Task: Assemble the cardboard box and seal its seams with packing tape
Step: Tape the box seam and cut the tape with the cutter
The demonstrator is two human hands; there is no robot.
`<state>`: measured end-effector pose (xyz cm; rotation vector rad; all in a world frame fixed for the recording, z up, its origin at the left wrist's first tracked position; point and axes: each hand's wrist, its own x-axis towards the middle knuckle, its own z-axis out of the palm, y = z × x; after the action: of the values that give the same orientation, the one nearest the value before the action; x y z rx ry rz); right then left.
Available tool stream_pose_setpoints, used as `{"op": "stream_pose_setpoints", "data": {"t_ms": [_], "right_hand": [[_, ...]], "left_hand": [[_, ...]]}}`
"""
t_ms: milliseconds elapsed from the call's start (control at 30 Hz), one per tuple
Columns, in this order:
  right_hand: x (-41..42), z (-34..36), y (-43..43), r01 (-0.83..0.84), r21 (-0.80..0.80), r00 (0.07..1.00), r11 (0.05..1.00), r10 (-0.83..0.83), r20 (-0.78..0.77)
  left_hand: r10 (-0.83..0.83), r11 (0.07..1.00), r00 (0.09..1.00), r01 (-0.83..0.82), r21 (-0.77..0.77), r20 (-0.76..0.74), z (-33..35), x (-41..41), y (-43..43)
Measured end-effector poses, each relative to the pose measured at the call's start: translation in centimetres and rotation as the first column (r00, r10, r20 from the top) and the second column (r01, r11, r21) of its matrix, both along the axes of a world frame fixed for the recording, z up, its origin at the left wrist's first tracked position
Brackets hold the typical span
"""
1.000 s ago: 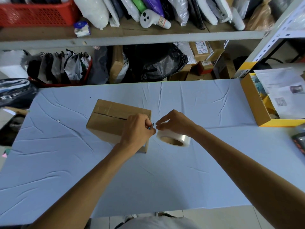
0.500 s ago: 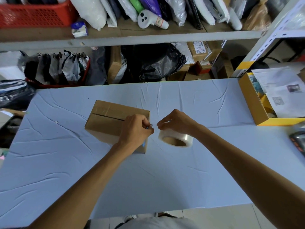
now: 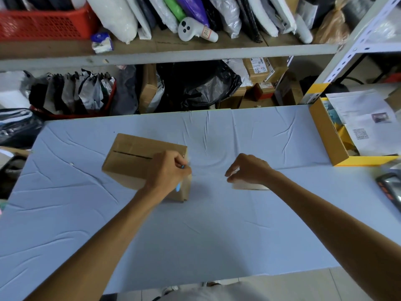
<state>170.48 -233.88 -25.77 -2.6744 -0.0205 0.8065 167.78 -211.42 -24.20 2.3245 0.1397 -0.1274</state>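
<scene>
Tablecloth (image 3: 217,235) pale blue and creased, shelving (image 3: 173,54) behind

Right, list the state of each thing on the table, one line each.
cardboard box: closed, top seam showing as a dark slit
tape roll: lying flat, under the right hand
left hand: fist closed on a small blue tool, at the box's right end
yellow box: open, papers inside

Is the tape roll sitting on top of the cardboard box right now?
No, the tape roll is under the right hand over the blue table, apart from the cardboard box.
</scene>
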Motion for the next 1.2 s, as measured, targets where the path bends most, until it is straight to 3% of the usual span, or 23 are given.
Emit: {"op": "stream_pose_setpoints", "data": {"t_ms": [133, 267, 400, 567, 800, 1200], "right_hand": [[0.1, 1.6, -0.7, 0.168, 0.443, 0.985, 0.881, -0.172, -0.031], [-0.1, 2.8, 1.2, 0.160, 0.582, 0.987, 0.797, -0.137, -0.083], [-0.3, 2.0, 2.3, 0.180, 0.609, 0.984, 0.772, -0.138, -0.116], [-0.5, 1.1, 2.7, 0.280, 0.689, 0.954, 0.668, -0.271, -0.125], [-0.5, 0.5, 2.6, 0.391, 0.664, 0.913, 0.638, -0.359, -0.193], [-0.7, -1.6, 3.5, 0.292, 0.612, 0.935, 0.736, -0.355, -0.019]], "left_hand": [[0.010, 0.999, 1.000, -0.011, -0.051, -0.013, 0.1, 0.0, -0.1], [-0.003, 0.997, 1.000, 0.000, -0.074, -0.029, 0.1, 0.0, -0.6], [-0.025, 0.998, 0.999, 0.024, -0.061, -0.030, 0.4, 0.1, -0.3], [-0.043, 0.997, 0.999, 0.040, -0.071, -0.028, 0.3, 0.1, 0.2], [-0.031, 0.996, 0.999, 0.028, -0.084, -0.032, 0.4, 0.1, 0.8], [-0.032, 0.997, 0.998, 0.028, -0.078, -0.047, 0.1, 0.3, 1.1]]}}
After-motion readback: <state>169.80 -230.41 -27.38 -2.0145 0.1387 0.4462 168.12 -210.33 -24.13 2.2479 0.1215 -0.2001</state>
